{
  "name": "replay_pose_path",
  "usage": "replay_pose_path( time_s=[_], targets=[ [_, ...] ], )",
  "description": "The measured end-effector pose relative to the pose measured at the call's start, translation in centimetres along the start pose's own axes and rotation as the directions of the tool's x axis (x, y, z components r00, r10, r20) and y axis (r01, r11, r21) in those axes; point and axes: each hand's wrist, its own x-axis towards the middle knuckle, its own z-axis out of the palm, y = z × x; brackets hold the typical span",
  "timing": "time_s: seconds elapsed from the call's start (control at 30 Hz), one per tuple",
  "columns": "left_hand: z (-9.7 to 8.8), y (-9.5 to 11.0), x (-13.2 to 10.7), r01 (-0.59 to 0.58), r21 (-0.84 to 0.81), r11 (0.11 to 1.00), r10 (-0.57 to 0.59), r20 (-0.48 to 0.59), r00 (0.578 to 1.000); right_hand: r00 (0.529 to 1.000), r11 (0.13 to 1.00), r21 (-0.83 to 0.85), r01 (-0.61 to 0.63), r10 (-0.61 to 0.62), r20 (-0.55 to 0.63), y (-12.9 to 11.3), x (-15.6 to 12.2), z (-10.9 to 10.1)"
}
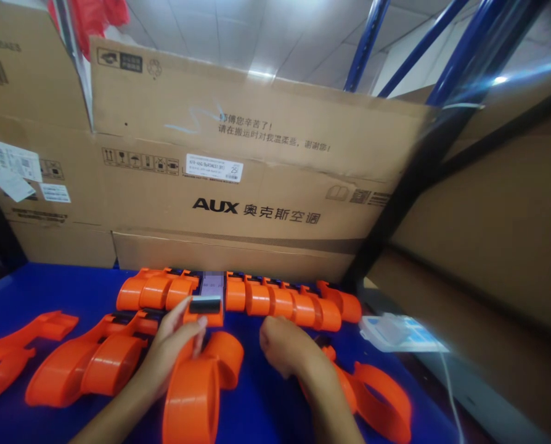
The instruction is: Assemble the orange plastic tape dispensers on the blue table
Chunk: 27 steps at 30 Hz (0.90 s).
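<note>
My left hand (pixel 174 345) is closed around an orange plastic handle-shaped part (pixel 196 382) that lies on the blue table (pixel 48 290); its thumb and fingers pinch the part's top end, where a black piece (pixel 206 304) sits. My right hand (pixel 285 348) is curled into a loose fist over another orange part (pixel 372 401); what its fingers hold is hidden. A row of several orange parts (pixel 266 299) lines the back of the table just beyond both hands.
More orange parts (pixel 85 364) lie to the left, one at the far left edge (pixel 12 351). Large cardboard boxes (pixel 238 179) stand behind the table. A white power strip (pixel 395 333) with a cable lies at the right. Blue shelf posts (pixel 446 68) rise at the right.
</note>
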Motion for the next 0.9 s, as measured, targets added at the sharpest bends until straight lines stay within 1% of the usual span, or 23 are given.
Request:
replay_pose_path(
  time_s=[0.07, 0.17, 0.27, 0.37, 0.6, 0.73, 0.9],
  targets=[
    [0.0, 0.0, 0.0, 0.0, 0.002, 1.0, 0.0, -0.011, 1.0, 0.996, 0.997, 0.021, 0.081, -0.081, 0.023, -0.4, 0.2, 0.3],
    [0.1, 0.0, 0.0, 0.009, 0.002, 1.0, -0.009, -0.038, 0.999, 0.982, 0.981, 0.059, 0.186, -0.187, 0.016, -0.9, 0.5, 0.6],
    [0.1, 0.1, 0.1, 0.01, -0.008, 1.0, -0.01, -0.035, 0.999, 0.976, 0.972, 0.085, 0.219, -0.22, 0.004, -1.0, 0.8, 0.9],
    [0.1, 0.3, 0.0, -0.008, 0.002, 1.0, 0.008, -0.008, 1.0, 0.981, 0.978, 0.082, 0.194, -0.195, 0.005, -0.7, 1.0, 1.2],
    [0.0, 0.2, 0.1, -0.009, 0.016, 1.0, 0.009, 0.009, 1.0, 0.996, 0.997, 0.011, 0.078, -0.079, 0.042, -0.2, 0.9, 1.7],
    [-0.5, -0.5, 0.6, -0.011, 0.025, 1.0, 0.01, 0.011, 1.0, 0.996, 0.997, 0.008, 0.071, -0.071, 0.062, -0.5, 0.9, 2.0],
    [-0.8, -0.7, 1.0, 0.001, 0.026, 1.0, -0.002, 0.011, 1.0, 0.997, 0.997, 0.036, 0.064, -0.065, 0.047, -0.8, 1.1, 2.3]
  ],
)
